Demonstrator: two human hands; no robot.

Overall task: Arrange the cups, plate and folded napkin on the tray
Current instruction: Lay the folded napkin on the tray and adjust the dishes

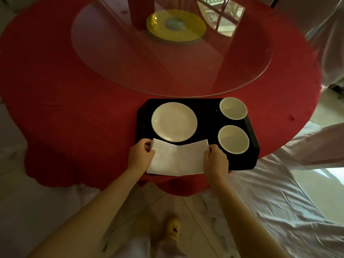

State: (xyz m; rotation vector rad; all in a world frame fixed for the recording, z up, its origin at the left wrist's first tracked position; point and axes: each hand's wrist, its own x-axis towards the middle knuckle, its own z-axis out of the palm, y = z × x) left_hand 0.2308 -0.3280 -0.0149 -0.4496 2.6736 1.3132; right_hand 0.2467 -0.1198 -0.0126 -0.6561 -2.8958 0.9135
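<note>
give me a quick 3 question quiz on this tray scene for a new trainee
1. True or false: the plate sits on the left part of the black tray.
2. How many cups are on the tray?
A. one
B. two
C. three
3. What are the left hand and right hand holding between them?

Key
1. True. The plate is on the left; the cups are on the right.
2. B. The far cup and the near cup stand apart along the right side, both looking empty.
3. The white napkin, gripped at its two ends at the tray's near edge, just in front of the plate.
</note>
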